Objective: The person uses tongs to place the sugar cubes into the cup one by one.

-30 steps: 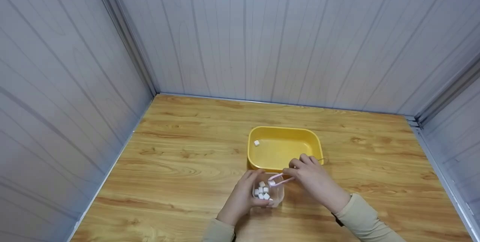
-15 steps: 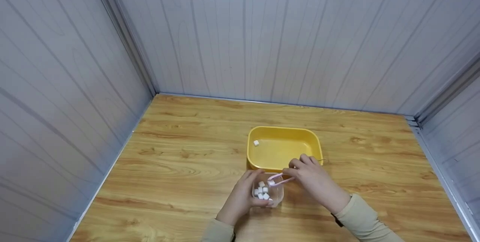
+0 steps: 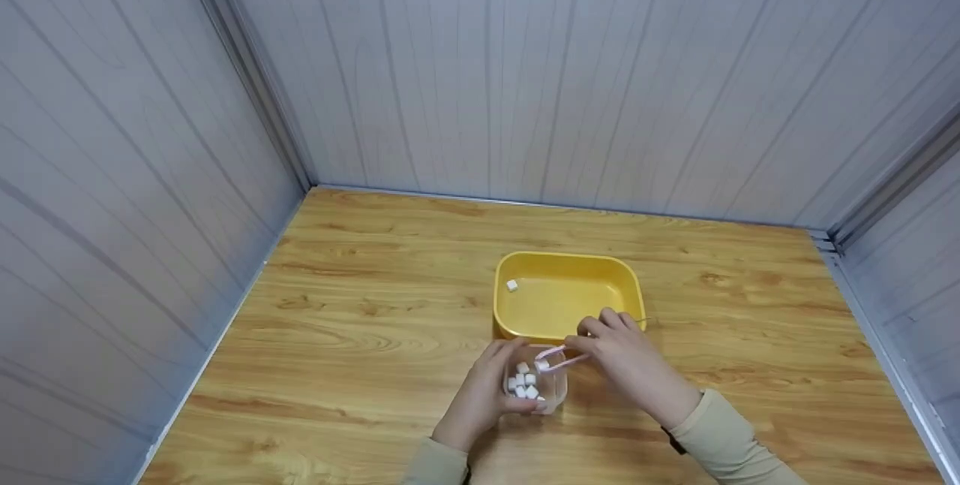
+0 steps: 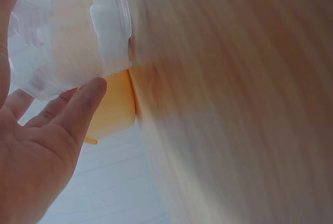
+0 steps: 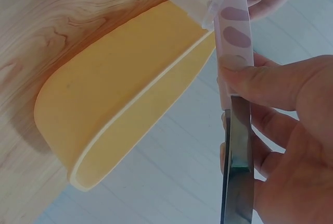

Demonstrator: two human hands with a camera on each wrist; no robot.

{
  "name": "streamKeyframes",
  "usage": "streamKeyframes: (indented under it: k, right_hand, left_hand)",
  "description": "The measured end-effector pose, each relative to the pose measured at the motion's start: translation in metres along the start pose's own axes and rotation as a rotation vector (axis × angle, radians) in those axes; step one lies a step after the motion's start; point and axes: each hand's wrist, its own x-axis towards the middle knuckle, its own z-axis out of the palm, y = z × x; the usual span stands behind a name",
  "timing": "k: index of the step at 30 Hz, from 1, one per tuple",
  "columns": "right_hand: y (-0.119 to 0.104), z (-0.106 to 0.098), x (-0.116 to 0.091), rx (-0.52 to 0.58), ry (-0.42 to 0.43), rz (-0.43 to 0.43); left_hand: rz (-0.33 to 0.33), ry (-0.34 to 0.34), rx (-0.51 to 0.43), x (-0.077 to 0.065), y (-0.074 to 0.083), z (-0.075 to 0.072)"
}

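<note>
My left hand (image 3: 480, 395) grips a small clear plastic container (image 3: 556, 395), thumb at the near side and fingers at the far side. Several white cubes (image 3: 522, 380) lie inside it. In the left wrist view the container (image 4: 78, 31) stands on the table between thumb and fingers. Tongs (image 5: 239, 146) with metal arms and pink-and-white ends are pinched in my right hand (image 3: 630, 361). Their tips reach over the container, and one white cube (image 3: 542, 366) sits between them. In the right wrist view the thumb presses on the tongs, whose tips are hidden by the container's wall.
Just behind the container stands a yellow tub (image 3: 566, 305), with a single white cube (image 3: 511, 285) at its far left inside. The wood-grain table (image 3: 360, 365) is bounded by pale panelled walls (image 3: 465, 79) at the back and both sides.
</note>
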Motion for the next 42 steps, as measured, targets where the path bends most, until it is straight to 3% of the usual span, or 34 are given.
streamKeyframes:
  k: [15, 30, 42]
  right_hand:
    - [0.001, -0.001, -0.001, 0.009, -0.005, 0.006]
    - [0.01, -0.026, 0.005, 0.071, 0.043, 0.071]
    - [0.017, -0.026, 0.016, 0.081, 0.046, 0.117]
  left_hand:
    - [-0.022, -0.01, 0.001, 0.002, 0.0, 0.0]
    - [-0.033, -0.004, 0.013, 0.002, -0.001, 0.0]
    - [-0.036, -0.01, 0.028, 0.002, -0.001, -0.001]
